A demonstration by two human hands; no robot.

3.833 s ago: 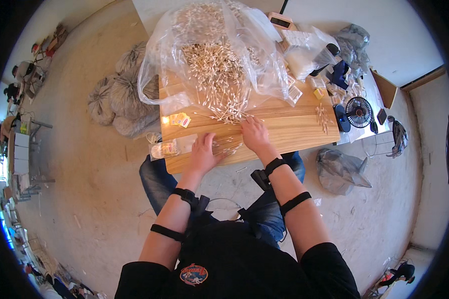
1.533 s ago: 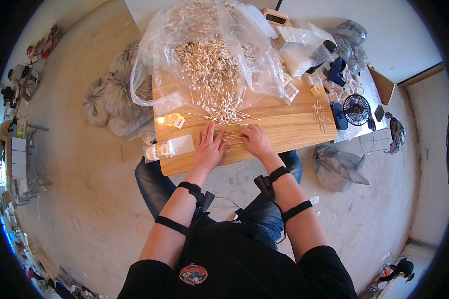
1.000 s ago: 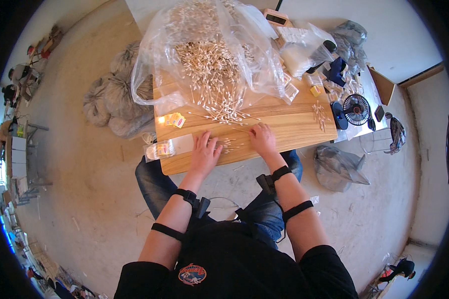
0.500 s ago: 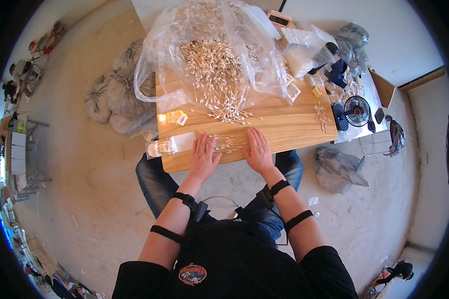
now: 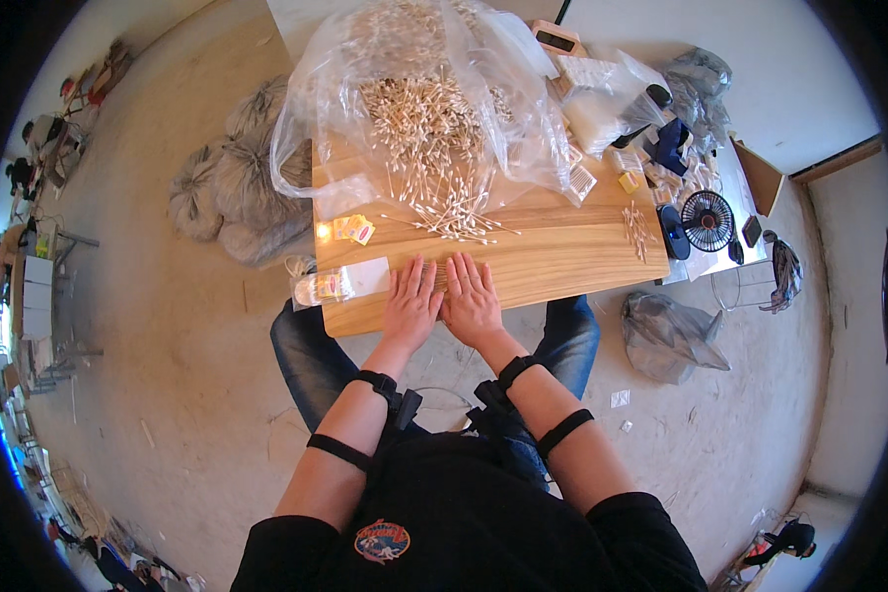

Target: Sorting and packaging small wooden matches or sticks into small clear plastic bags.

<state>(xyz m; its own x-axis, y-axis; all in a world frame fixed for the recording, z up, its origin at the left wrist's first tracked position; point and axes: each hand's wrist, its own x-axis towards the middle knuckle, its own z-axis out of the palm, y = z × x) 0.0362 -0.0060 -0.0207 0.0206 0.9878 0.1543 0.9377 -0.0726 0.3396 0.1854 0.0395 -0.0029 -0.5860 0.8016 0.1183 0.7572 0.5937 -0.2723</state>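
My left hand [image 5: 411, 304] lies flat near the front edge of the wooden table, fingers stretched out. Close beside it, thumbs nearly meeting, my right hand [image 5: 472, 301] is also flat and open. Between and under the two hands is a row of cotton swabs [image 5: 441, 276], mostly hidden by my fingers. Farther back, loose swabs [image 5: 452, 215] spill from a heap inside a large clear plastic bag [image 5: 301, 138]. Left of my left hand lie a blank white card [image 5: 370, 275] and a clear packet with swabs [image 5: 322, 287]. Behind these are small yellow-and-white labels [image 5: 353, 229].
A few swabs [image 5: 637, 232] lie at the right of the wooden table [image 5: 562, 252]. A side table holds a small black fan [image 5: 707, 221], bags and boxes. Grey sacks [image 5: 242, 183] stand on the floor at left, another grey bag [image 5: 671, 335] at right.
My right hand has slid left until it is beside my left hand. The swabs that showed between the hands are now mostly covered. My left hand has shifted slightly right.
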